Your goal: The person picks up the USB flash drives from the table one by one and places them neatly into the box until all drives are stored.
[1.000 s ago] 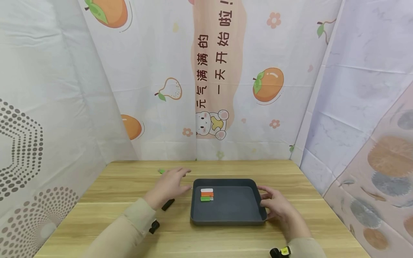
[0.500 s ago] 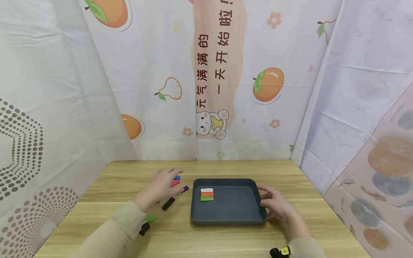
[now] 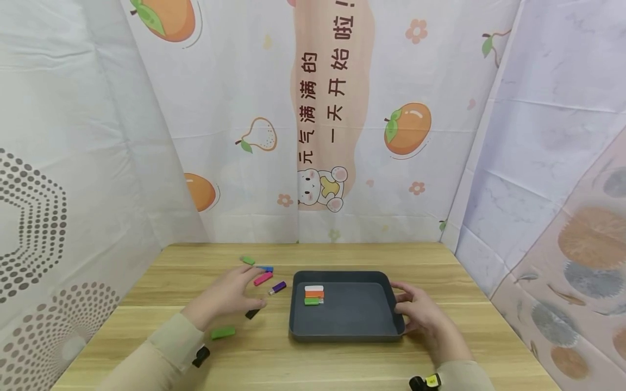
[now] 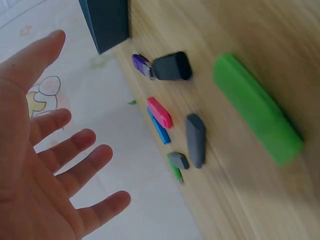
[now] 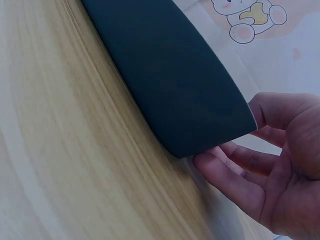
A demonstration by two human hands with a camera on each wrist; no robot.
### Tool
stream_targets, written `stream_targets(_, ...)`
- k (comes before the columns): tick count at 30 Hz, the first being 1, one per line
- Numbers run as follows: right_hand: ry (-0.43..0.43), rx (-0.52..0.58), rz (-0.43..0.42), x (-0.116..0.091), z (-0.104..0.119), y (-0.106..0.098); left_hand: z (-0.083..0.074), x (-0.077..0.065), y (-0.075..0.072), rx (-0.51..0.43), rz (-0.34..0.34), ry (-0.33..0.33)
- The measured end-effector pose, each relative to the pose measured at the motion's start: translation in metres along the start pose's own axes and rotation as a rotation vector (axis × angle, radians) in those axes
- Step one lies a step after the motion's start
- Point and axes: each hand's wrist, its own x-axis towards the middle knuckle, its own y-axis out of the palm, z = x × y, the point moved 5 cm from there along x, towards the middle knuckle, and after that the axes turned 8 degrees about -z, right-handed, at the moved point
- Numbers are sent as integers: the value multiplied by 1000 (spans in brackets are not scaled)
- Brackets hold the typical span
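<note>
My left hand (image 3: pixel 226 296) hovers over the left of the table with fingers spread and nothing in it. Near it lie USB sticks: a black one (image 3: pixel 252 314) partly under the thumb, a purple one (image 3: pixel 277 288), a pink one (image 3: pixel 263 278), a blue one (image 3: pixel 266 269) and a green one (image 3: pixel 223 332) by the wrist. Two grey pieces, one a longer stick (image 4: pixel 196 141), show in the left wrist view. My right hand (image 3: pixel 421 310) holds the dark grey tray (image 3: pixel 352 338) at its right wall, fingers bent at the rim. The thumb (image 5: pixel 225 180) sits by a lower corner.
Inside the tray, at its left, a white stick (image 3: pixel 313 288), an orange stick (image 3: pixel 314 294) and a green USB stick (image 3: pixel 311 301) lie in a row. Another green stick (image 3: pixel 248 260) lies near the table's back. A printed curtain (image 3: pixel 235 190) hangs behind the table.
My left hand has moved left and toward me, away from the tray, uncovering the pink, blue and purple sticks. The right hand and the tray have stayed put.
</note>
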Motion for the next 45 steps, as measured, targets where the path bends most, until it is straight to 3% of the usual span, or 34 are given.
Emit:
stream_targets(5, -3, -5, -4, 0, 0, -1, 7, -8, 0, -4, 24, 8)
stream_targets(14, 4, 18, 7, 0, 0, -1, 18, -21, 2, -17, 86, -58)
stream_targets(24, 2, 2, -4, 1, 1, -1, 28, -33, 10, -21, 148, -49)
stream_targets(33, -1, -1, 1, 0, 0, -2, 35, -43, 9, -11, 161, -48)
stream_targets(45, -6, 2, 9, 1, -1, -2, 44, -53, 10, -51, 228, -48)
